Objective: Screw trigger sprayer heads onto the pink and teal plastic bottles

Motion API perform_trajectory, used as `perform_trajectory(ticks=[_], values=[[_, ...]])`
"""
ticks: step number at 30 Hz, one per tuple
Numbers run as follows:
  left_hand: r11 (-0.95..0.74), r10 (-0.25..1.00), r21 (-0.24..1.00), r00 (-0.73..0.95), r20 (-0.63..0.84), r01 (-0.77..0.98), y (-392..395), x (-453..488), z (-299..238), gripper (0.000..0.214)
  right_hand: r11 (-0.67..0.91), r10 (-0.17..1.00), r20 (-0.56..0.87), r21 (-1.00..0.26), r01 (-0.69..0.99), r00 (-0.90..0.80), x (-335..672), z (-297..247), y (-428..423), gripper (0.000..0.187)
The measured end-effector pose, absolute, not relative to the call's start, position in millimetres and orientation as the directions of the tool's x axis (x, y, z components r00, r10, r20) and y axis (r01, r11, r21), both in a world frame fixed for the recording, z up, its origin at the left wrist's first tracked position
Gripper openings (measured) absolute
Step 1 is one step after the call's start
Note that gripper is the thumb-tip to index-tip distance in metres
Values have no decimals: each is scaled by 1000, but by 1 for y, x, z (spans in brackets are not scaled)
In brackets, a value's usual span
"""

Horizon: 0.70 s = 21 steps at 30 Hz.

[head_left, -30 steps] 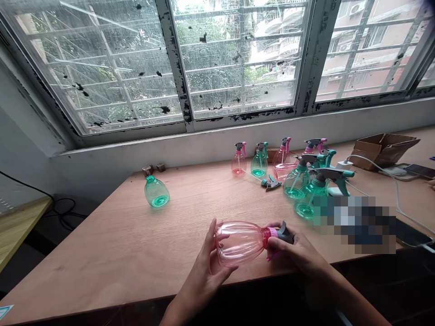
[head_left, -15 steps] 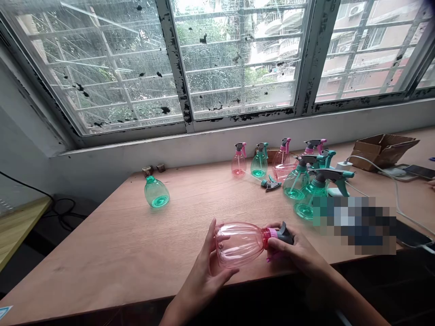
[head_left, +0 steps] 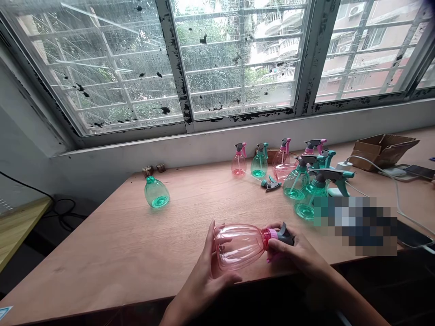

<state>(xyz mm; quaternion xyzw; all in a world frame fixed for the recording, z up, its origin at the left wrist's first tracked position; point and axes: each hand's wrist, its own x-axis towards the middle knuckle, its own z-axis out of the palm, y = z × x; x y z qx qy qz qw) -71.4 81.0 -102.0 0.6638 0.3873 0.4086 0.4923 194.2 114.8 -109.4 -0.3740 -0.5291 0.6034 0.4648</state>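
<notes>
A clear pink spray bottle (head_left: 239,246) lies sideways in the air above the table's front edge, its base to the left. Around that base curl the fingers and thumb of my left hand (head_left: 207,271). My right hand (head_left: 292,253) grips the neck end, where the grey and pink spray head (head_left: 283,234) meets the bottle; part of the head is hidden by the fingers. To the left, a green bottle without a spray head (head_left: 157,192) stands on the table. A loose grey and green spray head (head_left: 271,184) lies farther back.
Several pink and green spray bottles (head_left: 239,165) stand at the back and right of the wooden table (head_left: 112,253). An open cardboard box (head_left: 382,151), a white charger with cable (head_left: 344,166) and a dark phone (head_left: 413,234) are on the right. Windows line the wall behind.
The pink bottle's base has shifted very slightly left and down with my left hand. My right hand keeps its grip at the neck.
</notes>
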Motion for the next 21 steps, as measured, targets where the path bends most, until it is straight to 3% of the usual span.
perform_trajectory(ticks=[8,16,21], values=[[-280,901,951,379,212,134,84,-72,-103,96,3,955,63,-979,-205,-289,192,-112,117,44],[-177,917,981,373,138,74,82,-72,-101,103,-16,960,37,-982,-187,-277,194,-111,115,44],[-243,914,960,365,179,137,85,-73,-104,99,-23,964,39,-973,-229,-263,193,-110,114,42]])
